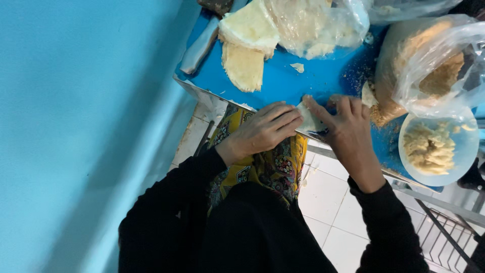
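Left hand [262, 130] and right hand [347, 129] both have fingers pressed on a small pale dough wrapper [309, 120] | wrapper sits at the near edge of the blue desk [313, 76] | stacked wrappers [247, 45] farther off | bowl of filling [437, 146] right.

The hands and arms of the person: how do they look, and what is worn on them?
Both arms wear long, plain black sleeves that end at the wrists. The left hand and the right hand are bare: no gloves, and no ring, watch or bracelet can be seen. The sleeves show no pattern or marking.
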Motion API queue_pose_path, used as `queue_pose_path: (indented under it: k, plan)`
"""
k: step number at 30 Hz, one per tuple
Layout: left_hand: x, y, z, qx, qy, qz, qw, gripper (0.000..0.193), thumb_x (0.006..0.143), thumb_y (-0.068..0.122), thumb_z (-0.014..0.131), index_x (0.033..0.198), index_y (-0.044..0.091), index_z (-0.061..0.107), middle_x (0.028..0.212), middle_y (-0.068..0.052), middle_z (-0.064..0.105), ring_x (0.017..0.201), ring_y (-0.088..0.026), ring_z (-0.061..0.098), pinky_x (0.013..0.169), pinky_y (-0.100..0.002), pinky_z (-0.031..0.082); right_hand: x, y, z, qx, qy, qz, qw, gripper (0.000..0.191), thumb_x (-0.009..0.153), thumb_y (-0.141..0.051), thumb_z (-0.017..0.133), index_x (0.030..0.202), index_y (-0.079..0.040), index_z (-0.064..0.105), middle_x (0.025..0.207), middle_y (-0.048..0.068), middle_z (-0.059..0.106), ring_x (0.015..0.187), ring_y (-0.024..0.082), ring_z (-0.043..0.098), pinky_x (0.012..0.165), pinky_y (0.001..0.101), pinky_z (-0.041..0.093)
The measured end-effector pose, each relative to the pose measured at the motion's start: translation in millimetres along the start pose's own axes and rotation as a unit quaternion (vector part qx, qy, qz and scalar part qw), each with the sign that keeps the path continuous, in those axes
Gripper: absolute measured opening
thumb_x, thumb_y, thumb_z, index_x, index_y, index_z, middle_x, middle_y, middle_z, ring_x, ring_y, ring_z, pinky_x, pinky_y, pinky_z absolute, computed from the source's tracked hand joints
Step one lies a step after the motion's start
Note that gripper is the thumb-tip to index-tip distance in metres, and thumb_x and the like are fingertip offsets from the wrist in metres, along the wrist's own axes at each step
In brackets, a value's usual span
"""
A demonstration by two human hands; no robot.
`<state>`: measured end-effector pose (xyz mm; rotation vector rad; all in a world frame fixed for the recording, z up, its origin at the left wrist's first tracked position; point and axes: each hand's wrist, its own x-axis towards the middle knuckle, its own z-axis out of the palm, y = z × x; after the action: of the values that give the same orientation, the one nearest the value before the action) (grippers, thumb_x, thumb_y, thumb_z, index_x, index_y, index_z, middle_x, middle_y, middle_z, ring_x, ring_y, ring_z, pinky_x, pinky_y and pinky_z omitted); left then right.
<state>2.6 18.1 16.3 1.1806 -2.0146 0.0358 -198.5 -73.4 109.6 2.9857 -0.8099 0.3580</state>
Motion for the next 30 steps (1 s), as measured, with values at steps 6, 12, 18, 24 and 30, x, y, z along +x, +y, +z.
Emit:
queue_pose_path:
  k: [6, 12, 18, 24, 30]
  plan:
    - [0.3, -0.1, -2.2, 0.003, 0.011, 0.007, 1.000, 0.032, 0.099, 0.017, 0.074, 0.126, 0.001, 0.067, 0.131, -0.010, 0.064, 0.127, -0.027, 0.059, 0.114, -0.044, 0.048, 3.3, 4.8, 15.4, -0.263, -0.029, -0.066, 0.962, 0.039, 0.095, -0.018, 0.067, 0.132, -0.008, 0.073, 0.112, 0.005, 0.058, 0.109, 0.022, 0.053, 0.098, 0.0357, 0.044]
    - [0.6, -2.2, -1.4, -0.018, 0.028, 0.001, 0.999, 0.029, 0.099, 0.016, 0.074, 0.125, 0.003, 0.068, 0.130, -0.008, 0.066, 0.127, -0.025, 0.061, 0.114, -0.043, 0.049, -13.9, 40.1, -20.4, -0.051, 0.104, 0.048, 0.992, 0.014, 0.095, 0.002, 0.072, 0.100, -0.011, 0.076, 0.120, 0.011, 0.067, 0.118, 0.032, 0.060, 0.101, 0.0423, 0.047]
    - [-4.3, -4.9, 8.1, -0.012, 0.021, -0.003, 1.000, 0.033, 0.099, 0.021, 0.076, 0.126, 0.004, 0.068, 0.130, -0.009, 0.067, 0.127, -0.025, 0.061, 0.115, -0.043, 0.049, -31.2, 109.7, -76.8, 0.039, 0.073, 0.204, 0.975, 0.016, 0.103, 0.007, 0.062, 0.115, 0.000, 0.070, 0.113, 0.016, 0.073, 0.099, 0.030, 0.071, 0.088, 0.0406, 0.057]
    - [-6.0, -4.2, 11.4, -0.008, 0.020, -0.010, 1.000, 0.032, 0.097, 0.021, 0.077, 0.125, 0.005, 0.069, 0.130, -0.009, 0.068, 0.128, -0.025, 0.061, 0.115, -0.043, 0.049, -3.7, 186.6, -33.5, -0.003, -0.079, 0.160, 0.984, 0.012, 0.099, -0.010, 0.082, 0.107, -0.001, 0.077, 0.088, 0.019, 0.075, 0.077, 0.030, 0.073, 0.072, 0.0401, 0.057]
    - [-2.8, -5.6, 8.5, -0.015, 0.014, -0.010, 1.000, 0.030, 0.097, 0.021, 0.077, 0.122, 0.005, 0.068, 0.130, -0.008, 0.067, 0.128, -0.025, 0.061, 0.115, -0.043, 0.048, -10.8, 244.5, 18.1, -0.113, -0.025, -0.027, 0.993, 0.022, 0.073, 0.000, 0.075, 0.095, 0.003, 0.071, 0.095, 0.018, 0.073, 0.089, 0.036, 0.072, 0.085, 0.0421, 0.058]
